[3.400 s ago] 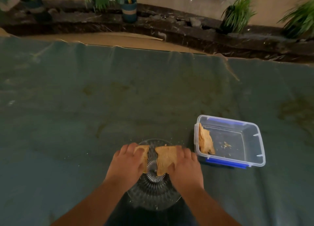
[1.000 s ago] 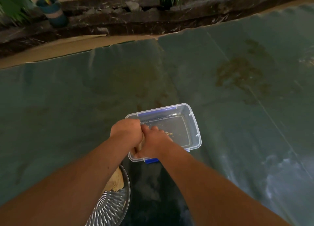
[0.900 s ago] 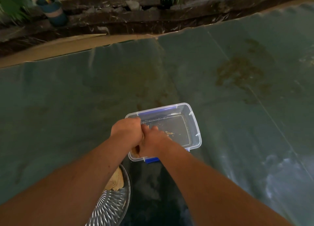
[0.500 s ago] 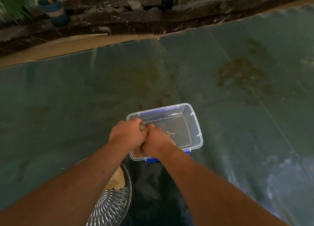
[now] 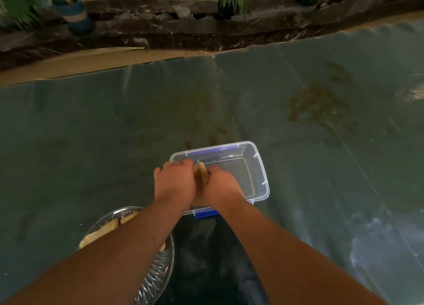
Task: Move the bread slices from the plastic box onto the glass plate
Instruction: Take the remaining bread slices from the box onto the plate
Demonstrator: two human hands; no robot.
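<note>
A clear plastic box (image 5: 259, 167) with blue clips sits on the green cloth in the middle of the view. My left hand (image 5: 174, 183) and my right hand (image 5: 221, 185) are pressed together over its left end, gripping bread slices (image 5: 201, 173) upright between them. The slices' tan top edge shows between my fingers; the lower part is hidden. The ribbed glass plate (image 5: 158, 270) lies at lower left, partly under my left forearm, with bread slices (image 5: 103, 231) on it.
The green cloth (image 5: 91, 144) covers the table, stained at the right. Beyond its far edge runs a dark stone ledge (image 5: 183, 31) with potted plants, one in a blue pot (image 5: 73, 13). Crumbs lie on the box floor.
Both hands went from the plate to the box and closed on the remaining slices. In the last second the slices have risen slightly between my hands.
</note>
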